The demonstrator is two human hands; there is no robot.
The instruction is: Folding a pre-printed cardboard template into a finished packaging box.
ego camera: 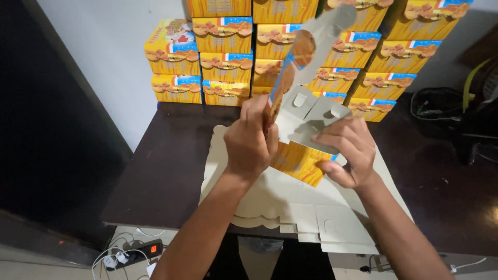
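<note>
A flat yellow-and-blue printed cardboard box blank (303, 111) is held up over the dark table (166, 171), partly folded, its grey inner side facing me. My left hand (250, 145) grips its left edge, fingers curled round the printed panel. On the right, my right hand (346, 150) holds the lower grey flaps, fingers spread over them. A yellow panel of the blank (301, 162) hangs down between both hands.
A pile of flat grey box blanks (311, 212) lies on the table under my hands. Several assembled yellow boxes (223, 57) are stacked against the wall behind. A dark bag with cables (441, 103) sits at right. A power strip (148, 250) lies on the floor.
</note>
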